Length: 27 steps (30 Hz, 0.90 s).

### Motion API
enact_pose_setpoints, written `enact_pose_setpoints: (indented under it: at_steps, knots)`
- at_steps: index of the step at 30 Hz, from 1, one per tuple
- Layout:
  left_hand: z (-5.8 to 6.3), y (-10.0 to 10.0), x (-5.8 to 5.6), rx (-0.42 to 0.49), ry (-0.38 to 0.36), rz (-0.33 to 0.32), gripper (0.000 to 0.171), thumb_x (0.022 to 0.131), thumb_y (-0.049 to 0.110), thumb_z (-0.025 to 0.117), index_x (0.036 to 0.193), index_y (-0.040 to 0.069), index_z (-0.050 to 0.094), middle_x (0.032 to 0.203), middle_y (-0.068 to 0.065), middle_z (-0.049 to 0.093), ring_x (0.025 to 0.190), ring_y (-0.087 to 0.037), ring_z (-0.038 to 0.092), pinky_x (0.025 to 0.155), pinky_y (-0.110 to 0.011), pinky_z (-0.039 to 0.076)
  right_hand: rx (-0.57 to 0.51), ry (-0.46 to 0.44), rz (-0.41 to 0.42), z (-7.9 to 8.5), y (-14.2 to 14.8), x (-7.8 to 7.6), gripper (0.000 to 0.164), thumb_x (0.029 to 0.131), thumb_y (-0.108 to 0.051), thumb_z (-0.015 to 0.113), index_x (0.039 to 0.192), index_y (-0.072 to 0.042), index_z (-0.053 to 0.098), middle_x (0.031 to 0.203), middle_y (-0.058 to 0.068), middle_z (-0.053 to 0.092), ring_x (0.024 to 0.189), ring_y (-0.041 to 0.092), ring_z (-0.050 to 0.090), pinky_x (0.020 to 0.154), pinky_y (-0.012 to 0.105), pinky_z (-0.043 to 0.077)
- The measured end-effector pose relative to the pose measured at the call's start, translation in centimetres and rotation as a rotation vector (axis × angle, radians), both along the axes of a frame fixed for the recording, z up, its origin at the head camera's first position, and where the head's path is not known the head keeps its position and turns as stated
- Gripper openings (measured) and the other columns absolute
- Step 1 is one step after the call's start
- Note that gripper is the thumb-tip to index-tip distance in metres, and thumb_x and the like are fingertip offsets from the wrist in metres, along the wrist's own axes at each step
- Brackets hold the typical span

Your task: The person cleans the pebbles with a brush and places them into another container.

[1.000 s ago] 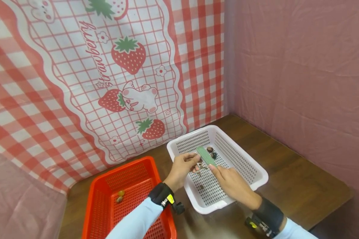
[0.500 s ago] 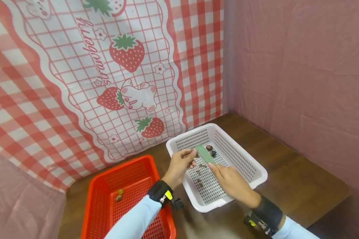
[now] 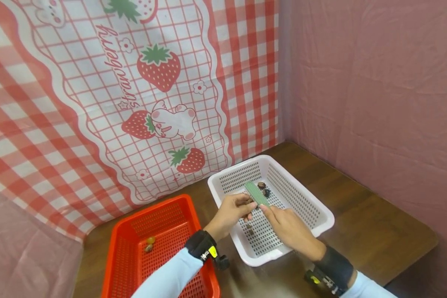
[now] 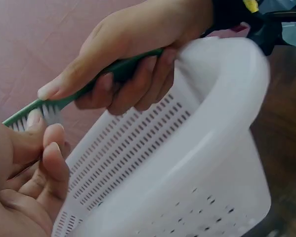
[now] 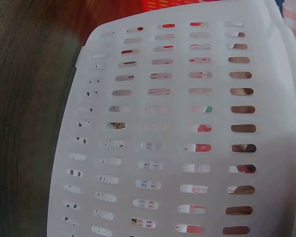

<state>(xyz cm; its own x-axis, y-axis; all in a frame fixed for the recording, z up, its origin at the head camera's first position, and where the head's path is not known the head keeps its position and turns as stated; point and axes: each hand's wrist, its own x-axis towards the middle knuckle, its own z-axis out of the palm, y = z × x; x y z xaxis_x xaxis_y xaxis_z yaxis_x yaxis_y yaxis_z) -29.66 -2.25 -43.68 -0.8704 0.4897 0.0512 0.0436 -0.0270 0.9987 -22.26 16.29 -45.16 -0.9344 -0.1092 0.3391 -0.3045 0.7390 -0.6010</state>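
While two pieces (image 3: 150, 240) in the lower-left red basket (image 3: 156, 217) seem finished, more pieces (image 3: 261, 185) remain in the white basket (image 3: 294, 198) mid-frame, where the right hand (image 3: 290, 229) grips a brush (image 3: 256, 193) and whether the left hand (image 3: 229, 212) pinches anything is unclear.

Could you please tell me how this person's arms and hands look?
The left hand and right hand are without gloves. Light blue sleeves cover the arms. Each wrist has a black wristband with a small dark device and yellow patch.
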Motion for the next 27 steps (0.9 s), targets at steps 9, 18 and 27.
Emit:
enact_pose_setpoints:
  at_steps: [9,18,27]
  knots:
    - [0.31,-0.28,-0.39,0.036,-0.049,0.024,0.028,0.089,0.011,0.067,0.114,-0.001,0.064,0.093,-0.013,0.066,0.070,-0.015,0.064,0.065,-0.025,0.055,0.006,-0.005,-0.004,0.07,-0.07,-0.04,0.043,0.102,-0.050,0.030,0.076,-0.025,0.053,0.055,-0.009,0.042,0.047,0.007,0.041,0.045,0.024,0.037]
    - [0.21,-0.91,-0.35,0.152,-0.137,0.029,0.037,0.093,0.005,0.060,0.129,-0.005,0.052,0.093,-0.012,0.066,0.076,-0.016,0.064,0.070,-0.024,0.055,-0.015,-0.011,0.004,-0.06,-0.06,-0.08,0.042,0.102,-0.047,0.033,0.078,-0.022,0.055,0.056,-0.008,0.042,0.049,0.008,0.043,0.046,0.025,0.038]
    - [0.27,-0.76,-0.50,0.143,-0.124,0.066,0.033,0.088,0.010,0.068,0.120,0.002,0.060,0.096,-0.012,0.069,0.080,-0.018,0.067,0.072,-0.028,0.055,-0.028,-0.005,-0.008,-0.14,0.20,-0.09,0.042,0.103,-0.046,0.034,0.076,-0.019,0.053,0.055,-0.008,0.040,0.046,0.007,0.038,0.043,0.024,0.034]
